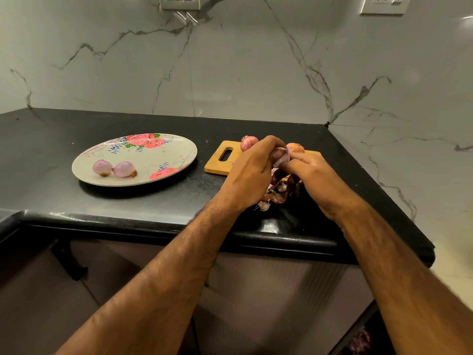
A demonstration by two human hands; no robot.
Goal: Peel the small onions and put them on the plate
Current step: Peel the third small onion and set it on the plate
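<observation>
While the left hand (pixel 252 170) and the right hand (pixel 311 172) meet over the near end of the cutting board (pixel 217 165), a small onion (pixel 281 157) sits between them, pale and partly bared. Left fingers (pixel 271 143) curl over its top and clamp it. Right fingers (pixel 294 162) are bunched against its lower side, pinching either the bulb or a strip of skin; cannot tell which. The onion is held clear of the board, above a heap of peels (pixel 275 193) on the tabletop (pixel 153 201). Two peeled onions (pixel 102 167) lie touching each other on the plate (pixel 179 147), well apart to the left. Two unpeeled onions, one reddish (pixel 247 142) and one more orange (pixel 295 147), wait on the board just behind the hands. Risks, as judged: a bared onion is probably slick, so a hard tug on a stubborn strip could shoot it out of the grip. The tabletop edge lies near, below the wrists, so a dropped onion might roll off it. Pulling too deep would tear good flesh away with the skin. Knuckles sit close to the two waiting onions, and a jerk could knock them off the board. The carry to the plate crosses open tabletop, where a loose pinch would lose the onion. Peel scraps may cling and ride along.
</observation>
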